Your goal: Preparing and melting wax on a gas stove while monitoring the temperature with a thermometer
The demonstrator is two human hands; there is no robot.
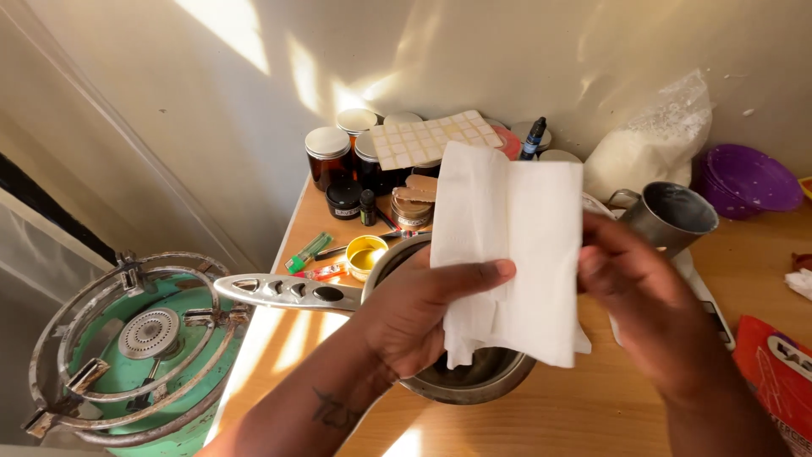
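I hold the white paper towel (507, 245) spread between my left hand (423, 309), thumb pinched across its front, and my right hand (630, 288), clamped on its far edge. It hangs right over the metal pan (474, 377) beneath my left hand, so I judge it best to keep it taut and fold evenly before lowering.

A plain white paper towel (516, 254), a green gas burner (144, 355), purple plates (753, 178) and a red packet (782, 372).

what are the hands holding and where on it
Both hold a white paper towel: the left hand pinches its lower left edge, the right hand its right edge, above a metal pan.
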